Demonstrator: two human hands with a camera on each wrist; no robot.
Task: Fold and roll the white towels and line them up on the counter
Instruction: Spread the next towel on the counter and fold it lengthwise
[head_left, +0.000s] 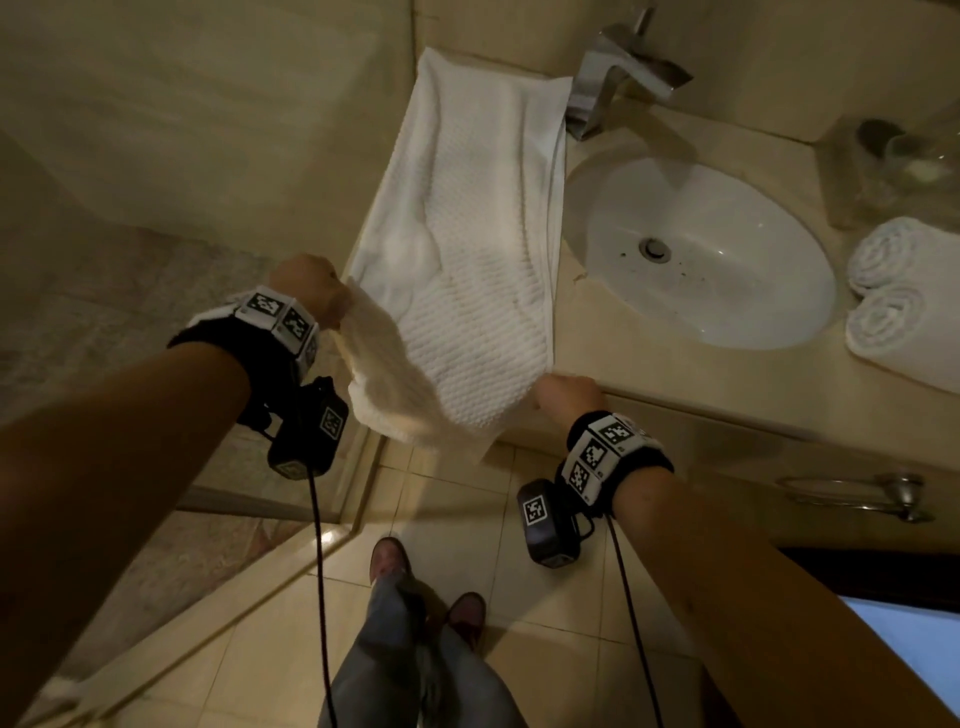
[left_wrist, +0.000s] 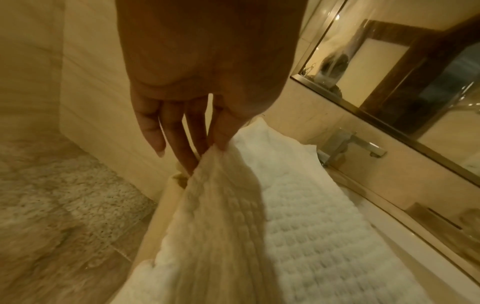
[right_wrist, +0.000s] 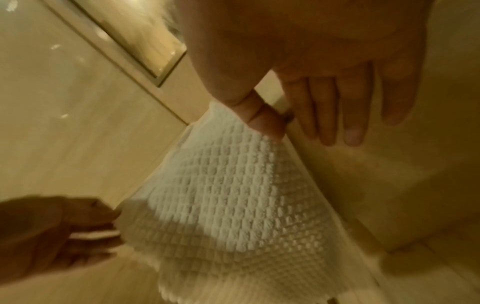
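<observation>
The counter (head_left: 649, 364) carries the sink (head_left: 696, 249); left of the sink a white towel (head_left: 467, 249) lies lengthwise, its near end lifted off the counter's front edge; right of the sink sit two rolled towels (head_left: 904, 291); the left hand (head_left: 306, 286) pinches the near-left corner; the right hand (head_left: 566, 397) pinches the near-right corner, other fingers (right_wrist: 324, 115) loosely extended.

Beige tiled floor (head_left: 545, 587), dim warm light.
</observation>
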